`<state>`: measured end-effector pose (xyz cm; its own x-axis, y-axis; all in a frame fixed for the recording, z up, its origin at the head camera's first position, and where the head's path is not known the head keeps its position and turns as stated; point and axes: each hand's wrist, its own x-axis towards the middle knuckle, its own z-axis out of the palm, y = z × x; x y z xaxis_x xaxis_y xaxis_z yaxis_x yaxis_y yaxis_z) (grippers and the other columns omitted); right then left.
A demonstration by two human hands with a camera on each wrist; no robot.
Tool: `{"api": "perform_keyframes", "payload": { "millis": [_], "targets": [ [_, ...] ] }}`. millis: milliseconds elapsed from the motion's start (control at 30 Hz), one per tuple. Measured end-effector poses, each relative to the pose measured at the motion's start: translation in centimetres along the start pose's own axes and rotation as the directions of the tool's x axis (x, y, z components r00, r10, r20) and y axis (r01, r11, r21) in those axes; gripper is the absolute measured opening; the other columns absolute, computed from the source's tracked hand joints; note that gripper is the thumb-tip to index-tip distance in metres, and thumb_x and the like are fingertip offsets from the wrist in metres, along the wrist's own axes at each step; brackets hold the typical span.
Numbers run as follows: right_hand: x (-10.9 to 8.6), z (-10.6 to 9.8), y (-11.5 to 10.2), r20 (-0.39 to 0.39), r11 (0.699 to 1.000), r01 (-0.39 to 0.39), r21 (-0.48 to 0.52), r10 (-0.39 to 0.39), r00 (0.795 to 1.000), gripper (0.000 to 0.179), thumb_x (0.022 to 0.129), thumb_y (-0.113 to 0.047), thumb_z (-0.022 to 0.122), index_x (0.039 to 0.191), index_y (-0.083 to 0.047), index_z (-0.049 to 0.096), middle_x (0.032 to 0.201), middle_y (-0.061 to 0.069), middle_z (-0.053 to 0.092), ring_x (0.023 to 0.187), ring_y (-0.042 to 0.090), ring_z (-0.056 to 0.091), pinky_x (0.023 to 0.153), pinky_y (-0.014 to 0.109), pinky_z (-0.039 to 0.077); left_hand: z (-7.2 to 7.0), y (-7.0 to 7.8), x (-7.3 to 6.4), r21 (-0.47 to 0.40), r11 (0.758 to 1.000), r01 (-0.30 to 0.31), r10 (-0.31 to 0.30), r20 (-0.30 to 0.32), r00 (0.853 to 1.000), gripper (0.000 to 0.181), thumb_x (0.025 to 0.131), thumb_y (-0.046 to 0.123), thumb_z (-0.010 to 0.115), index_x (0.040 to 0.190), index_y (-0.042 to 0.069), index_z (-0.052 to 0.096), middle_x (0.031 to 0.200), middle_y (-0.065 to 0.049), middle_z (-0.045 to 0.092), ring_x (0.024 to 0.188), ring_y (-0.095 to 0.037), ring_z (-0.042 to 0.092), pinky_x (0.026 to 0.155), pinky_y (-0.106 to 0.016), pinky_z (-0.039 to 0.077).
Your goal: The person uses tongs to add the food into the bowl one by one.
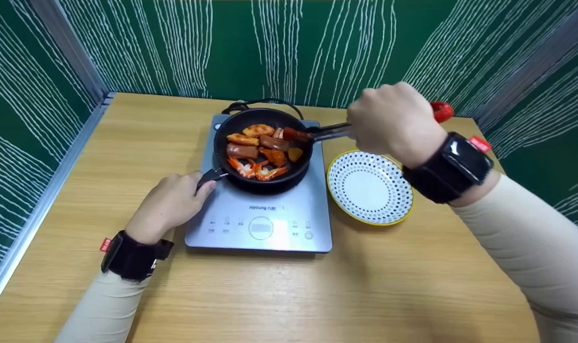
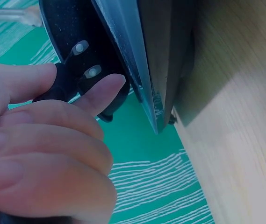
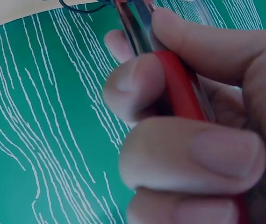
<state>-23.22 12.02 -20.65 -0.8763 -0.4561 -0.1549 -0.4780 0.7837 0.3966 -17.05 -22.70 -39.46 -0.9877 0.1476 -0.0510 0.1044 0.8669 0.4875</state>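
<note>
My left hand point(image 1: 172, 202) grips the black handle point(image 1: 208, 178) of a frying pan point(image 1: 269, 116). In the left wrist view, its fingers curl about that handle near two rivets. Several food pieces lie in the pan: orange-red shrimp point(image 1: 271, 173), brown chunks point(image 1: 242, 151) and yellow-browned slices point(image 1: 258, 130). From above right, my right hand point(image 1: 393, 119) holds metal tongs point(image 1: 334, 131) with a red grip point(image 3: 182, 86). The tips of the tongs reach inside the pan's right edge, at a reddish-brown piece point(image 1: 294, 135). Whether they pinch it I cannot tell.
Under the pan is a silver induction cooker point(image 1: 212, 209), its black cord point(image 1: 274, 100) behind. To its right stands a white plate point(image 1: 365, 188) with dark dots and a yellow rim. Green, white-streaked walls point(image 1: 308, 52) border the wooden table point(image 1: 250, 300).
</note>
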Motion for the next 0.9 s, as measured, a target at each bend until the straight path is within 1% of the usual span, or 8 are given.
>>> {"api": "perform_keyframes", "payload": {
  "millis": [133, 267, 367, 500, 600, 733, 833, 900],
  "targets": [
    [1.1, -0.8, -1.2, 0.055, 0.999, -0.037, 0.014, 0.036, 0.998, 0.021, 0.090, -0.009, 0.056, 0.070, -0.013, 0.052, 0.063, 0.002, 0.046, 0.055, 0.019, 0.045, 0.048, 0.033, 0.042, 0.0, -0.3, -0.2, -0.009, 1.000, 0.011, -0.011, 0.009, 1.000, 0.036, 0.113, 0.041, 0.051, 0.102, 0.008, 0.062, 0.075, -0.006, 0.046, 0.066, -0.025, 0.053, 0.058, -0.036, 0.036],
    [2.0, -0.8, -2.0, 0.062, 0.998, -0.056, 0.040, 0.053, 0.997, 0.014, 0.081, -0.002, 0.054, 0.071, -0.012, 0.053, 0.066, 0.003, 0.048, 0.057, 0.020, 0.046, 0.050, 0.034, 0.042, 0.0, -0.2, -0.2, -0.017, 0.999, 0.028, -0.028, 0.023, 0.999, 0.035, 0.113, 0.041, 0.050, 0.103, 0.009, 0.061, 0.076, -0.006, 0.046, 0.065, -0.025, 0.052, 0.057, -0.036, 0.037],
    [2.3, -0.6, -2.2, 0.079, 0.996, -0.070, 0.057, 0.065, 0.995, 0.011, 0.081, -0.004, 0.055, 0.073, -0.012, 0.056, 0.067, 0.004, 0.049, 0.058, 0.021, 0.047, 0.051, 0.034, 0.042, 0.0, 0.0, -0.1, -0.021, 0.999, 0.031, -0.030, 0.027, 0.999, 0.035, 0.113, 0.040, 0.051, 0.103, 0.009, 0.061, 0.075, -0.006, 0.045, 0.064, -0.025, 0.052, 0.057, -0.036, 0.037],
    [2.1, -0.5, -2.0, 0.099, 0.994, -0.090, 0.066, 0.084, 0.992, 0.010, 0.085, -0.009, 0.056, 0.075, -0.010, 0.060, 0.067, 0.004, 0.049, 0.059, 0.022, 0.048, 0.050, 0.034, 0.042, -0.1, 0.3, 0.1, -0.015, 1.000, 0.020, -0.020, 0.025, 0.999, 0.034, 0.113, 0.040, 0.052, 0.103, 0.008, 0.062, 0.075, -0.006, 0.046, 0.064, -0.025, 0.052, 0.057, -0.036, 0.038],
    [1.9, -0.4, -1.8, 0.065, 0.994, -0.093, 0.062, 0.088, 0.994, 0.017, 0.092, -0.016, 0.058, 0.077, -0.008, 0.062, 0.066, 0.005, 0.050, 0.058, 0.022, 0.049, 0.050, 0.034, 0.043, -0.2, 0.4, 0.2, -0.005, 1.000, 0.014, -0.014, 0.019, 1.000, 0.034, 0.113, 0.039, 0.052, 0.103, 0.008, 0.062, 0.075, -0.007, 0.047, 0.065, -0.025, 0.053, 0.057, -0.036, 0.038],
    [2.0, 0.6, -1.8, -0.037, 0.997, -0.058, 0.053, 0.060, 0.998, 0.033, 0.101, -0.027, 0.060, 0.076, -0.006, 0.062, 0.063, 0.005, 0.049, 0.055, 0.023, 0.049, 0.049, 0.034, 0.043, -0.2, 0.2, 0.1, -0.003, 1.000, 0.019, -0.019, 0.022, 1.000, 0.035, 0.113, 0.040, 0.051, 0.104, 0.008, 0.062, 0.076, -0.007, 0.048, 0.065, -0.025, 0.053, 0.057, -0.036, 0.038],
    [2.2, 1.8, -1.8, -0.117, 0.999, -0.019, 0.051, 0.025, 0.993, 0.038, 0.103, -0.029, 0.061, 0.072, -0.006, 0.059, 0.060, 0.004, 0.046, 0.052, 0.022, 0.047, 0.047, 0.033, 0.043, -0.1, 0.1, -0.1, 0.001, 1.000, 0.013, -0.013, 0.017, 1.000, 0.036, 0.113, 0.040, 0.050, 0.104, 0.008, 0.062, 0.076, -0.007, 0.047, 0.066, -0.025, 0.053, 0.057, -0.036, 0.037],
    [2.0, 2.8, -1.6, -0.161, 0.998, -0.001, 0.063, 0.011, 0.987, 0.039, 0.104, -0.030, 0.061, 0.073, -0.007, 0.059, 0.060, 0.003, 0.045, 0.051, 0.022, 0.046, 0.046, 0.034, 0.043, 0.0, 0.0, -0.1, 0.004, 1.000, 0.007, -0.007, 0.010, 1.000, 0.036, 0.113, 0.040, 0.050, 0.104, 0.007, 0.061, 0.076, -0.007, 0.047, 0.066, -0.025, 0.053, 0.057, -0.036, 0.037]
  ]
}}
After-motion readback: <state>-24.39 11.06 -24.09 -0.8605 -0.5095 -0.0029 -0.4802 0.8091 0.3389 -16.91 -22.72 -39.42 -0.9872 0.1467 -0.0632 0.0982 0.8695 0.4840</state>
